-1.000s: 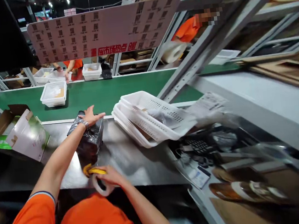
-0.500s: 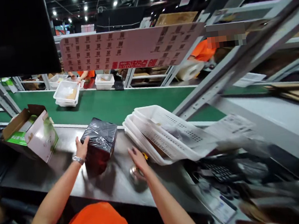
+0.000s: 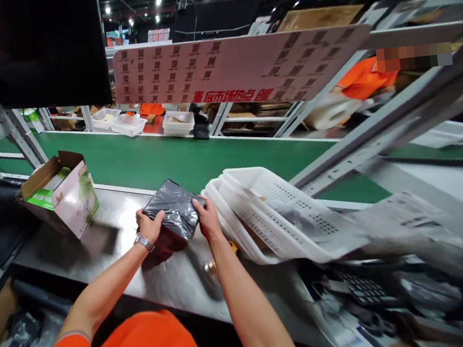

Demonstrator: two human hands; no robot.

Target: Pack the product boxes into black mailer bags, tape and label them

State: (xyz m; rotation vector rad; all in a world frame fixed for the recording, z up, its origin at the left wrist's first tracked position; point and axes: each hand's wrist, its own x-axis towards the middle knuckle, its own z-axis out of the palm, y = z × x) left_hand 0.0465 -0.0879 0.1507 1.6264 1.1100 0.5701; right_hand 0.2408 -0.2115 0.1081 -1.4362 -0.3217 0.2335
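Orange sleeves and bare forearms are seen nearest, reaching out over a brushed steel worktable. A roll of tape with a yellow dispenser lies on the steel, partly hidden behind the right forearm. Just beyond, a boxy parcel wrapped in black glossy plastic film is gripped from both sides: the left hand, a metal watch at its wrist, is curled around the near left corner, and the right hand is clamped on the right edge, fingers bent over the top. The parcel is tilted, its near edge raised off the steel. To its right, stacked white perforated plastic baskets lean at an angle, with printed paper sheets further right, blurred. An open white-and-green cardboard carton lies at the left. Beyond the table a green conveyor belt is seen, then white trays and a person in orange at far right.
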